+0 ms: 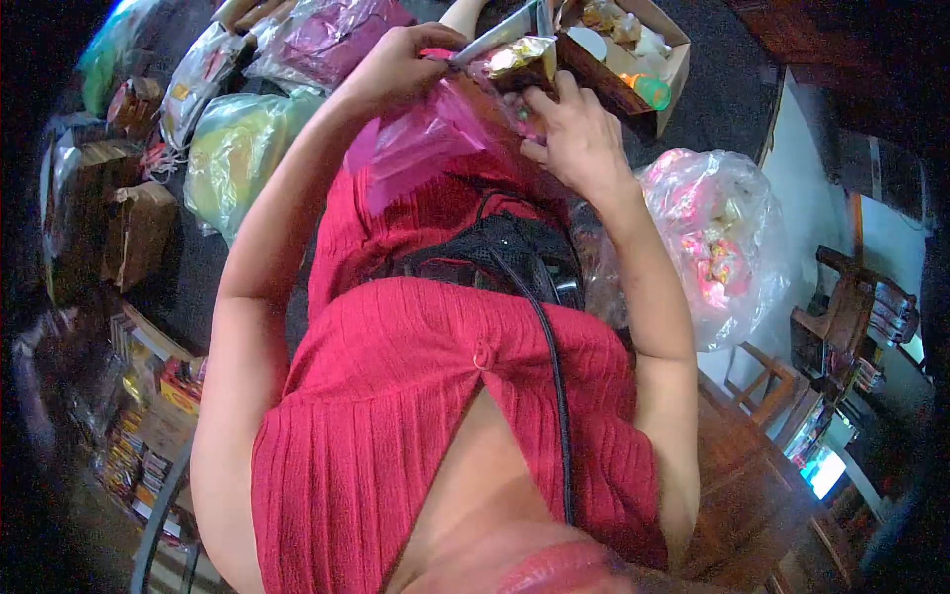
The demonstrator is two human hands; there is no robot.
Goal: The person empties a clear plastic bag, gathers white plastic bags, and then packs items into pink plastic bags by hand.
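Note:
My left hand [408,61] is at the top of the frame, its fingers bent over the upper edge of a translucent pink plastic bag [426,144] that hangs across my lap. My right hand [582,139] is to the right of it, fingers curled and thumb bent in, at a small colourful item [522,114] that its fingers partly hide; what it grips is unclear. Just beyond both hands is a shiny gold foil packet [520,59]. A cardboard box [668,35] beyond my right hand holds bagged things and a green-lidded container [650,91].
A large clear bag of pink and white items [717,243] lies to the right. On the left are a yellow-green bag [237,148], a purple bag [332,40] and brown cartons [139,233]. Wooden furniture [752,485] stands at the lower right.

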